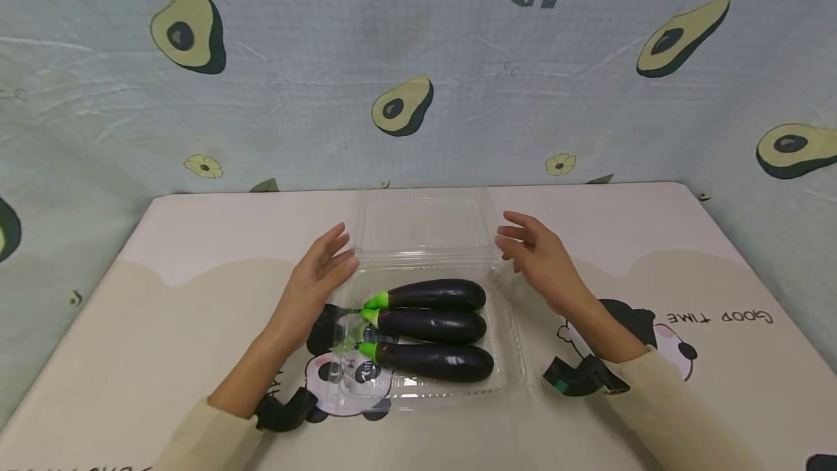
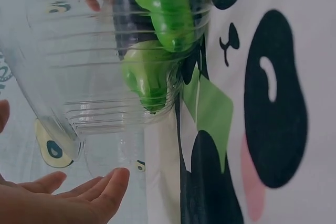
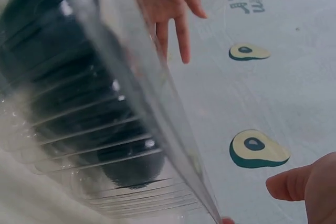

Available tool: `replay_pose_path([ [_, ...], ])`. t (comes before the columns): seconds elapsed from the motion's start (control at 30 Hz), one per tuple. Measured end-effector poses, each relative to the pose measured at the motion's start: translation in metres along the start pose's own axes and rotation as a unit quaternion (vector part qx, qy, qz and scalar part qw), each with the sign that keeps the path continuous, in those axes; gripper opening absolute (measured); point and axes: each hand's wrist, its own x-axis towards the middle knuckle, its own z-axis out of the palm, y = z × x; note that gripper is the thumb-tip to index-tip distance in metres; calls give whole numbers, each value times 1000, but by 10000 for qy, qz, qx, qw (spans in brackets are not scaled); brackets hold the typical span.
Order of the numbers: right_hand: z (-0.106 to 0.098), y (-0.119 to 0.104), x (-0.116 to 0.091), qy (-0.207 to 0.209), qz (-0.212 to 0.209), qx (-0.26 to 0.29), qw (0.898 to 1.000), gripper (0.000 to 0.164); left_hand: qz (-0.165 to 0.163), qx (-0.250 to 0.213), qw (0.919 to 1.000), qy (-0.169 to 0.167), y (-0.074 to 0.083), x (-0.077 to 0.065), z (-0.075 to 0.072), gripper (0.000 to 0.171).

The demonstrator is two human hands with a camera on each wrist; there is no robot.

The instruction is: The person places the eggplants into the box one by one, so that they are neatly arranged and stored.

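Note:
Three dark purple eggplants with green caps lie side by side in a clear plastic clamshell box (image 1: 512, 355): a far one (image 1: 437, 294), a middle one (image 1: 433, 326) and a near one (image 1: 438, 362). The box's clear lid (image 1: 423, 220) is folded back, away from the person. My left hand (image 1: 319, 271) is beside the box's left side near the hinge, fingers extended; whether it touches the plastic I cannot tell. To the right of the lid is my right hand (image 1: 539, 262), fingers loosely bent and holding nothing. In the left wrist view, green eggplant caps (image 2: 144, 72) show through the ribbed wall.
A pale tablecloth (image 1: 196, 325) printed with pandas and lettering covers the table. Behind it rises a light sheet (image 1: 294, 115) with avocado prints. Black wrist devices stand out under each forearm, one at the left (image 1: 285, 411) and one at the right (image 1: 585, 376).

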Motion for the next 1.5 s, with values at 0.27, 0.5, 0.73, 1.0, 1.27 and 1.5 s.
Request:
replay_pose_path([
  [0.27,-3,-2,-2,-5,88,1589,9873,58,157,169,9995,199,-1,0,1,68],
  [0.5,-2,-2,-5,113,-1,1642,9864,59,271,198,9990,311,2,1,0,66],
  [0.73,-3,-3,-7,77,-122,1517,9883,63,368,290,9983,346,6,1,-2,67],
  [1.0,-2,-3,-12,64,-392,795,9960,65,277,472,9977,399,8,-3,-3,64],
  [1.27,-1,-5,-16,120,-895,851,9923,56,129,164,9993,316,16,-10,-2,63],
  [1.5,-1,-2,-20,175,-1249,1170,9851,52,97,-180,9995,247,20,-14,-2,62],
])
